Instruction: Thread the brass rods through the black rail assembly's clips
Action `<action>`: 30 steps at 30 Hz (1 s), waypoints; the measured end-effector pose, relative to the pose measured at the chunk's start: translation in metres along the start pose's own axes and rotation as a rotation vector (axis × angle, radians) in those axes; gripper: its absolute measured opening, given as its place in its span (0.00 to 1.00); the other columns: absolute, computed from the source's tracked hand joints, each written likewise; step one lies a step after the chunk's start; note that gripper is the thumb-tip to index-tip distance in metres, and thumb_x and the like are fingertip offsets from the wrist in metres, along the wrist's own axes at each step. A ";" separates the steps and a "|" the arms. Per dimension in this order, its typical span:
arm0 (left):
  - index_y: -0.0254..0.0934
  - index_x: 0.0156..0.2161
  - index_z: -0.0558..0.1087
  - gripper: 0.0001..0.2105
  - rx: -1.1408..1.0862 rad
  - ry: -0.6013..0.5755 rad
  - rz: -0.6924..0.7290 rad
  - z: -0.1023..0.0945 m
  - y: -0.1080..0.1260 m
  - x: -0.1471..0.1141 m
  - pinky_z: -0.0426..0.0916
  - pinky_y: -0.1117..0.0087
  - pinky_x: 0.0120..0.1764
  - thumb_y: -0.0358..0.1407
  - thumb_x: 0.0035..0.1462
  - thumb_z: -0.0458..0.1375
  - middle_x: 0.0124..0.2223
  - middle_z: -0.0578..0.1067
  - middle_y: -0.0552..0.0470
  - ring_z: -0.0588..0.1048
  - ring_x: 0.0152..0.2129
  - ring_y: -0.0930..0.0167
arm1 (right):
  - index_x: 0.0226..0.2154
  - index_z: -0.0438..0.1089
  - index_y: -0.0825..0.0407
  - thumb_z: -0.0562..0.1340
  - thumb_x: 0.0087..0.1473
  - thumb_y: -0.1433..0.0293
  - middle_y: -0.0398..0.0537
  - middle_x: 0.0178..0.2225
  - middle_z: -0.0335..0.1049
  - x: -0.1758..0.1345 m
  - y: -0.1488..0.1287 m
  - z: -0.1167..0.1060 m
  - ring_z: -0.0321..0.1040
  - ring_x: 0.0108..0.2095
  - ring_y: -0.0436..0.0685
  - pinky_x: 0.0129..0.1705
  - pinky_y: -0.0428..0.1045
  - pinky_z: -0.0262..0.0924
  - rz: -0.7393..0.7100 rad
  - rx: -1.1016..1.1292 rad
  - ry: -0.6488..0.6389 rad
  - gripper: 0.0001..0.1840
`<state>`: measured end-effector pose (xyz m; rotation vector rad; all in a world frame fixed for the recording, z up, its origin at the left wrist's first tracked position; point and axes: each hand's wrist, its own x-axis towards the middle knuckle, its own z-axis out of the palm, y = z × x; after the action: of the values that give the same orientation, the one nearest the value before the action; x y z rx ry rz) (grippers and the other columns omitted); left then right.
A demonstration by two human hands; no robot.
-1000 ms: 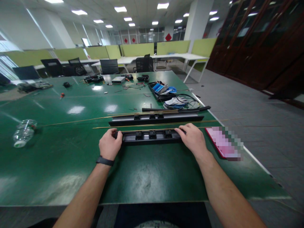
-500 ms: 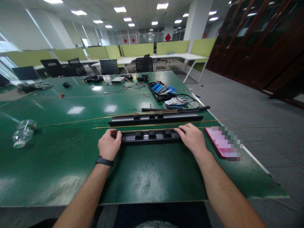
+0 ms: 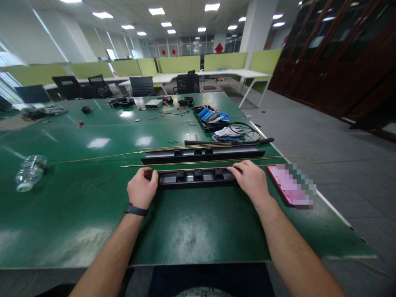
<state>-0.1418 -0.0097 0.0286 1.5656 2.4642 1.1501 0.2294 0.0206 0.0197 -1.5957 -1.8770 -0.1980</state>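
A black channel rail (image 3: 198,185) lies crosswise on the green table in front of me, with three small black blocks (image 3: 198,175) seated along its inside. My left hand (image 3: 142,187) is closed on the rail's left end, thumb and fingers pinching at the corner. At the other end, my right hand (image 3: 250,179) pinches a thin brass-coloured rod (image 3: 185,169) against the rail's far edge. This rod runs along that edge and sticks out well past my right hand. My fingers hide both rail ends.
Behind lies a second black rail (image 3: 204,157) with long thin rods over and beside it, then a black strip (image 3: 262,141). A pink-screened phone (image 3: 283,185) is on the right, a clear plastic bottle (image 3: 31,173) on the left. A parts tray (image 3: 201,121) and gloves (image 3: 229,133) sit farther back.
The rod's free right end has swung slightly upward in the view. Both hands stay almost where they were on the rail.
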 end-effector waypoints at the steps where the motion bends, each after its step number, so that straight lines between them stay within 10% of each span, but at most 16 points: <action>1: 0.41 0.43 0.78 0.16 -0.002 0.000 -0.002 0.000 0.000 0.000 0.75 0.60 0.48 0.49 0.59 0.58 0.41 0.84 0.49 0.83 0.41 0.60 | 0.37 0.82 0.47 0.63 0.66 0.55 0.48 0.40 0.78 0.000 0.000 0.000 0.74 0.39 0.57 0.41 0.51 0.62 0.007 0.006 0.001 0.17; 30: 0.42 0.39 0.77 0.14 -0.028 0.020 0.002 -0.002 0.001 -0.002 0.74 0.62 0.46 0.49 0.58 0.59 0.37 0.83 0.51 0.82 0.38 0.62 | 0.38 0.82 0.48 0.63 0.66 0.56 0.48 0.40 0.78 0.001 0.002 0.003 0.75 0.40 0.58 0.43 0.53 0.65 0.000 0.013 -0.008 0.16</action>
<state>-0.1406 -0.0124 0.0303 1.5572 2.4485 1.2012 0.2299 0.0232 0.0173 -1.5894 -1.8807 -0.1796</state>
